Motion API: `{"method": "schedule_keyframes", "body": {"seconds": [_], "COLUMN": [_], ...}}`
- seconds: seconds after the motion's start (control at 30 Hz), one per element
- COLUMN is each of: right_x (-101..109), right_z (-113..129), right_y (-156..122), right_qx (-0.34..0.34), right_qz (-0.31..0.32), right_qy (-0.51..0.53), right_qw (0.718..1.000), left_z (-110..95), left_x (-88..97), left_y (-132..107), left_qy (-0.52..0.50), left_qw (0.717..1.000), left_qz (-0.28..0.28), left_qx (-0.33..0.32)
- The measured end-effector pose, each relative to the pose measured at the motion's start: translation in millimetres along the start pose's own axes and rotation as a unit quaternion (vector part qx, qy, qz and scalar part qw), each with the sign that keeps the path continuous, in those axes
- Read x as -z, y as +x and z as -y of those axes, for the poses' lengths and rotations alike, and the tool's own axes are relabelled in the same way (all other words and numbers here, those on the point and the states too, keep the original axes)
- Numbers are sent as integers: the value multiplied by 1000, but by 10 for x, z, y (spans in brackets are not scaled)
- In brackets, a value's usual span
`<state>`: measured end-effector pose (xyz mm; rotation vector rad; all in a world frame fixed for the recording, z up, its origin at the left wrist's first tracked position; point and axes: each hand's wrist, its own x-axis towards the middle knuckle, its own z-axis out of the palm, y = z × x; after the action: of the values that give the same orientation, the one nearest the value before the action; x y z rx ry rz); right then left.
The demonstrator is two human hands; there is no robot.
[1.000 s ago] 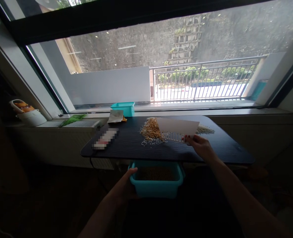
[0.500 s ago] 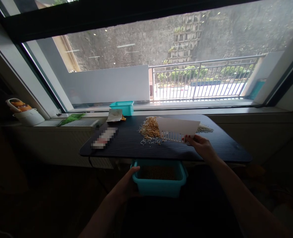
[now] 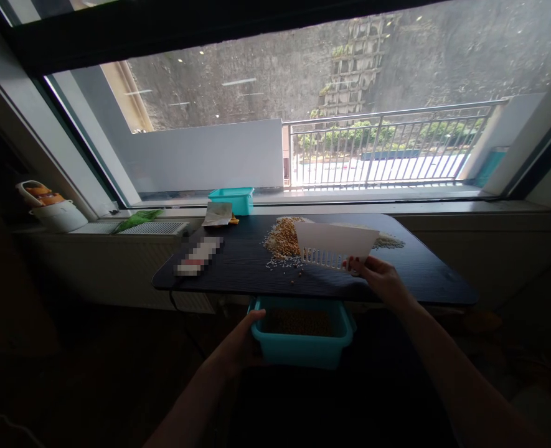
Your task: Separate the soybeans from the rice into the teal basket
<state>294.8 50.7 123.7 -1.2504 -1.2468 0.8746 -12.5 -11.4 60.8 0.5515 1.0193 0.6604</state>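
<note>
My right hand is closed on the lower right corner of a white slotted scraper card that stands on the black table, just right of a pile of yellow grains mixed with small white grains. More white grains lie past the card's right end. A few grains sit loose in front of the pile. Below the table's front edge, my left hand grips the left side of a teal tub partly filled with brownish grains.
A second teal tub and a paper packet stand at the table's back near the window sill. A blurred flat pack lies on the table's left part. White bowls sit on the sill at far left.
The white card has shifted slightly toward me and a few grains have rolled out in front of the pile. The tub stays held under the table edge.
</note>
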Motion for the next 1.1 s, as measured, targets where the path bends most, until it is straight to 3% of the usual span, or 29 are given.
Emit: {"method": "schedule_keyframes", "body": {"seconds": [0.2, 0.53, 0.77, 1.0, 1.1], "right_x": [-161, -74, -315, -550, -665], "right_z": [-38, 32, -35, 52, 85], "right_y": [85, -48, -133, -248, -178], "right_qx": [17, -1, 15, 11, 30], "right_qz": [20, 24, 72, 162, 159], "right_qy": [-29, -3, -33, -36, -29], "right_qw": [999, 1000, 997, 986, 986], "left_z": [-9, -30, -51, -89, -96], "left_x": [14, 54, 139, 242, 308], "left_y": [-12, -25, -63, -130, -161], "left_qy": [2, -6, -5, -10, -10], "left_qw": [1000, 1000, 1000, 1000, 1000], "left_qz": [-14, 0, -11, -20, -19], "left_qx": [0, -2, -3, -10, -8]}}
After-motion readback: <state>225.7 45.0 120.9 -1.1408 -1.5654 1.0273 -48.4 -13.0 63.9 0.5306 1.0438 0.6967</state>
